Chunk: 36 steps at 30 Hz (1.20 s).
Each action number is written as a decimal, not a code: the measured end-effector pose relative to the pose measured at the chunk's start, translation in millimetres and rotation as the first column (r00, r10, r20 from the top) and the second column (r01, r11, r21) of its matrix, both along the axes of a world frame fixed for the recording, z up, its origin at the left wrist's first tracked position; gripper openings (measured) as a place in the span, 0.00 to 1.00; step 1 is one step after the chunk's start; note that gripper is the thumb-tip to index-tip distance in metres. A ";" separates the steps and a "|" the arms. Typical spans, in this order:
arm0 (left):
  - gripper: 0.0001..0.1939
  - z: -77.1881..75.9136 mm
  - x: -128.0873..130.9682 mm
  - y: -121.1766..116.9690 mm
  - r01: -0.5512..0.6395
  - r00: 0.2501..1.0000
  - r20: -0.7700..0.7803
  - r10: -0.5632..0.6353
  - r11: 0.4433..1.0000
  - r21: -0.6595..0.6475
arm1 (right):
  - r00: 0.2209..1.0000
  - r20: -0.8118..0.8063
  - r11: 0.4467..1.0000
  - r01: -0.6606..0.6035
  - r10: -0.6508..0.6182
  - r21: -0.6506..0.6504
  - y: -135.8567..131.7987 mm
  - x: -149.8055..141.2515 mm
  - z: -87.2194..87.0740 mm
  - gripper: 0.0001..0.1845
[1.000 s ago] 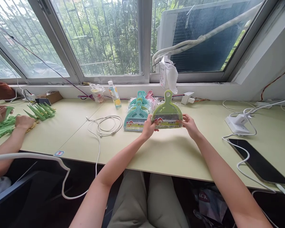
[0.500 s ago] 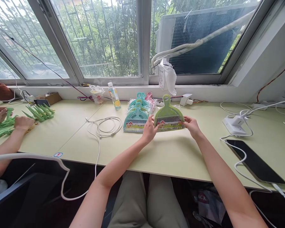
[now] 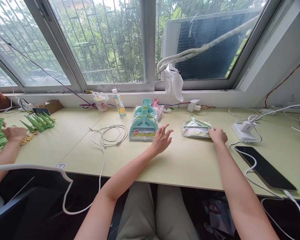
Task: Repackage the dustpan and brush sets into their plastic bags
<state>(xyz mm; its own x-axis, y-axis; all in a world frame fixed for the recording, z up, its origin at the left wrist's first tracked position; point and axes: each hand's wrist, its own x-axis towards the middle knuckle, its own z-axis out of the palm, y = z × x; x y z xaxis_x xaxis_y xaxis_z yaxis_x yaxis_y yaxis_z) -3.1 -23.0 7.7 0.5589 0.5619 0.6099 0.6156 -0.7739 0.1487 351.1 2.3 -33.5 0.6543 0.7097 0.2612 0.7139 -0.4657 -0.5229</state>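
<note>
A green dustpan and brush set point(image 3: 196, 129) in clear wrap lies on the table right of centre. My right hand point(image 3: 218, 136) has its fingers closed on the set's right edge; the fingertips are partly hidden. My left hand point(image 3: 162, 139) holds nothing, its fingers spread just above the table. Close to its left is a teal dustpan and brush set point(image 3: 143, 128), the front one of several wrapped sets. Pink handles point(image 3: 155, 103) show behind the teal ones.
At far left another person's hands point(image 3: 15, 134) work with green plastic pieces point(image 3: 41, 123). Coiled white cable point(image 3: 112, 136) lies left of the sets, with a bottle point(image 3: 119, 102) behind. To the right are a power strip point(image 3: 243, 131), cables and a phone point(image 3: 266, 168).
The green set has moved right and down, from being held up in both hands to lying on the table. My left hand has let go of it and opened.
</note>
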 end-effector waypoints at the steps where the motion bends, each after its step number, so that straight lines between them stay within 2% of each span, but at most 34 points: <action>1: 0.15 -0.7 -0.4 1.0 -0.003 1.000 -0.009 0.003 1.000 0.004 | 0.998 -0.021 0.998 0.057 -0.057 -0.013 -1.9 -3.4 1.3 0.25; 3: 0.14 -1.4 -1.3 2.7 -0.013 1.000 -0.017 0.014 1.000 0.005 | 0.994 -0.013 0.994 0.110 -0.110 0.024 -6.3 -13.5 4.8 0.27; 5: 0.14 -1.4 -2.0 3.5 -0.020 1.000 -0.022 0.020 1.000 0.001 | 0.990 0.094 0.984 0.093 -0.108 0.150 -10.9 -25.3 10.1 0.29; 7: 0.14 -0.8 -2.2 3.4 -0.019 0.999 -0.030 0.019 1.000 -0.002 | 0.973 0.197 0.966 0.065 -0.117 0.250 -15.1 -36.6 18.7 0.27; 9: 0.14 0.0 -2.2 2.8 -0.013 0.999 -0.041 0.012 1.000 -0.003 | 0.976 0.205 0.972 0.017 -0.067 0.236 -19.0 -46.4 30.5 0.27; 10: 0.14 0.2 -2.1 2.6 -0.007 0.999 -0.046 0.007 1.000 -0.004 | 0.985 0.174 0.982 -0.027 -0.006 0.186 -21.0 -50.7 37.0 0.29; 11: 0.13 0.2 -2.1 2.5 0.001 0.999 -0.051 -0.001 1.000 -0.005 | 0.986 0.132 0.987 -0.120 0.105 0.110 -23.1 -54.4 43.4 0.30; 12: 0.13 0.1 -2.1 2.5 0.010 0.998 -0.057 -0.010 1.000 -0.007 | 0.964 0.080 0.966 -0.256 0.253 0.027 -25.4 -57.6 49.1 0.30; 14: 0.13 -1.1 -2.1 3.1 0.032 0.997 -0.072 -0.033 0.999 -0.007 | 0.861 -0.003 0.860 -0.507 0.508 -0.057 -29.8 -61.8 57.2 0.25; 16: 0.13 -3.1 -2.1 4.1 0.058 0.994 -0.091 -0.058 0.998 -0.003 | 0.773 -0.002 0.771 -0.633 0.635 -0.070 -33.4 -62.7 59.9 0.26; 18: 0.12 -5.2 -2.1 5.0 0.084 0.991 -0.106 -0.083 0.996 0.000 | 0.765 0.055 0.767 -0.637 0.642 -0.077 -35.1 -60.6 57.7 0.31; 20: 0.12 -6.9 -2.4 5.7 0.110 0.987 -0.119 -0.109 0.994 0.002 | 0.799 0.056 0.799 -0.592 0.599 -0.105 -34.3 -56.6 52.6 0.24; 22: 0.11 -7.9 -3.0 6.0 0.136 0.982 -0.135 -0.135 0.991 -0.003 | 0.825 -0.010 0.816 -0.561 0.565 -0.139 -31.6 -53.0 47.0 0.15; 24: 0.11 -8.6 -2.8 6.2 0.158 0.976 -0.151 -0.160 0.987 -0.022 | 0.837 -0.055 0.821 -0.546 0.545 -0.166 -27.9 -51.4 42.2 0.15; 27: 0.11 -10.1 3.1 6.8 0.164 0.975 -0.141 -0.173 0.984 -0.072 | 0.851 0.037 0.843 -0.511 0.524 -0.170 -21.6 -53.4 36.3 0.15; 29: 0.12 -12.4 13.9 7.9 0.163 0.975 -0.134 -0.175 0.982 -0.097 | 0.846 0.139 0.855 -0.494 0.515 -0.159 -17.1 -55.9 31.8 0.16; 32: 0.13 -18.5 41.4 11.9 0.214 0.952 -0.203 -0.228 0.973 -0.089 | 0.815 0.264 0.856 -0.499 0.517 -0.136 -11.1 -59.0 22.9 0.16; 35: 0.15 -25.9 75.4 20.7 0.260 0.938 -0.232 -0.258 0.965 -0.023 | 0.801 0.301 0.850 -0.522 0.517 -0.070 -7.8 -61.6 13.6 0.16; 36: 0.14 -28.0 86.0 24.7 0.269 0.938 -0.227 -0.262 0.963 -0.003 | 0.787 0.294 0.831 -0.553 0.542 -0.054 -7.5 -62.8 11.1 0.15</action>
